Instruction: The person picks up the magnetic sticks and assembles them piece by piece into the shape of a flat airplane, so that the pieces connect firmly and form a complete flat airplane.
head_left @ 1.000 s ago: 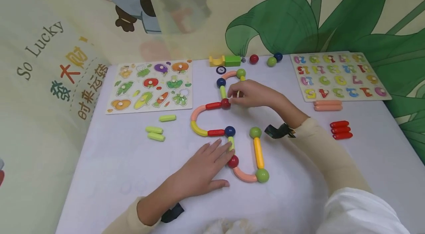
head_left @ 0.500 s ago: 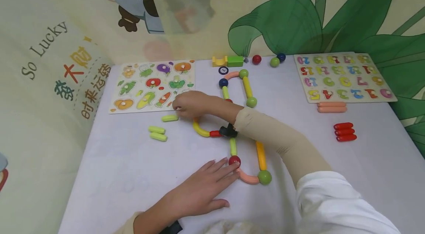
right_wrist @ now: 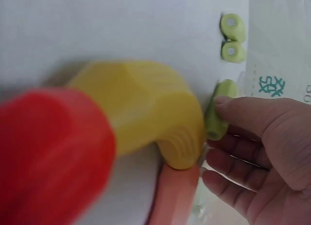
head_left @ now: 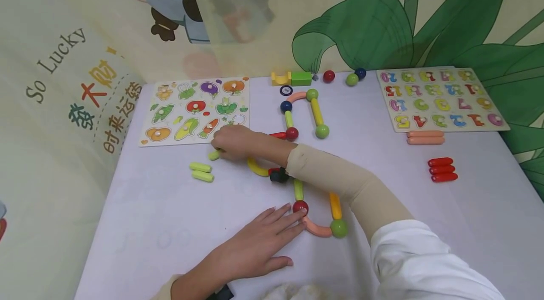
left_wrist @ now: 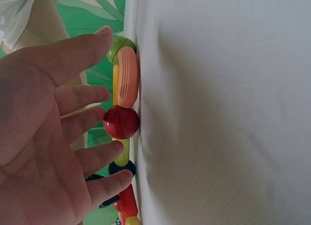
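Observation:
In the head view my right hand [head_left: 233,141] is at the left of a chain of magnetic rods and balls. Its thumb and fingers pinch a short light green magnetic rod [right_wrist: 216,120], whose end [head_left: 214,154] shows past the fingers. My left hand [head_left: 255,243] lies palm down with fingers spread, fingertips at a red ball [head_left: 300,207] of the chain. That ball joins a curved pink rod [head_left: 318,228] and a light green rod [head_left: 299,190]. The right forearm hides part of the chain's middle. A green ball [head_left: 338,227] sits at the near corner.
Two light green rods [head_left: 201,175] lie left of the right hand. A vegetable puzzle board [head_left: 176,142] is behind it. Red rods [head_left: 442,169], pink rods [head_left: 426,141] and a number board [head_left: 448,130] are at the right. Loose balls [head_left: 329,76] and blocks [head_left: 301,78] line the back.
My right hand has left the chain's upper part, crossed left and taken hold of the loose light green rod. My left hand has shifted slightly, its fingertips still by the red ball.

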`<action>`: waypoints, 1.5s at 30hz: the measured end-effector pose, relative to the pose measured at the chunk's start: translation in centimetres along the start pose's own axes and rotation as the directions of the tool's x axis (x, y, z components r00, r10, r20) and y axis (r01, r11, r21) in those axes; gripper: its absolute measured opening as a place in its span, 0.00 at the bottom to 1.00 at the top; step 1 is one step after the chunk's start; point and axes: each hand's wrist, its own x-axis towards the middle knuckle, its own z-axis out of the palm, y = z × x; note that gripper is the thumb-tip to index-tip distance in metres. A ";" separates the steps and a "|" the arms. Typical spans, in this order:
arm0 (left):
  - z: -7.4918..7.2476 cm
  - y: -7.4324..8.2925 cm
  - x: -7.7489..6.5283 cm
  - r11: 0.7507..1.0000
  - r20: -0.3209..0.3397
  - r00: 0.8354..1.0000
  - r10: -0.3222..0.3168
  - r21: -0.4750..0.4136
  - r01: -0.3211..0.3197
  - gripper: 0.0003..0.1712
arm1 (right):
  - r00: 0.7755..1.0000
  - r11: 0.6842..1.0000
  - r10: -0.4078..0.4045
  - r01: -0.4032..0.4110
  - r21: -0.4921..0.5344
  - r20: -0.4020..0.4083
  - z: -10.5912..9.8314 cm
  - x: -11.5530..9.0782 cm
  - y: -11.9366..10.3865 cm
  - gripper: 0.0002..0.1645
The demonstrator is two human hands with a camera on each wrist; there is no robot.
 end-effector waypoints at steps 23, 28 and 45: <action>0.0 -0.6 0.7 0.998 0.023 1.000 -0.018 -0.056 0.019 0.42 | 0.932 0.923 0.329 -0.282 0.263 -0.152 -0.8 -17.1 9.2 0.09; 0.0 -0.7 0.9 0.998 0.019 1.000 -0.019 -0.063 0.020 0.42 | 0.898 0.898 0.408 -0.363 0.248 -0.163 0.1 -18.5 10.3 0.10; 0.1 -0.7 0.9 0.998 -0.006 1.000 -0.009 -0.058 0.008 0.42 | 0.902 0.907 0.418 -0.407 0.110 -0.108 0.8 -17.6 10.4 0.09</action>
